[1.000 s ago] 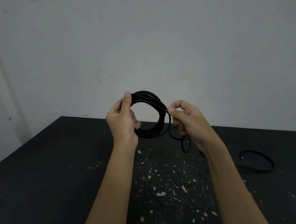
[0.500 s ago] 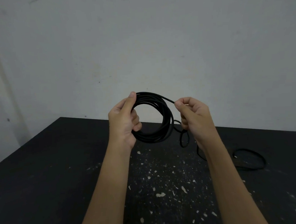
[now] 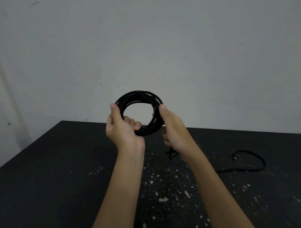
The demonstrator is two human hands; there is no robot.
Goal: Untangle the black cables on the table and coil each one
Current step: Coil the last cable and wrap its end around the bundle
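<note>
A black cable coil of several loops is held up in the air above the table. My left hand grips its lower left side, thumb up along the ring and fingers curled through it. My right hand holds the right side, thumb pressed on the loops. A short piece of the cable hangs below my right wrist. The loose tail of cable lies in a loop on the table at the right.
The black table is speckled with white paint chips near the middle. A plain grey wall stands behind its far edge.
My right hand has moved in from pinching the strand to hold the coil's right side. The coil has grown by a loop and the tail on the table has shortened.
</note>
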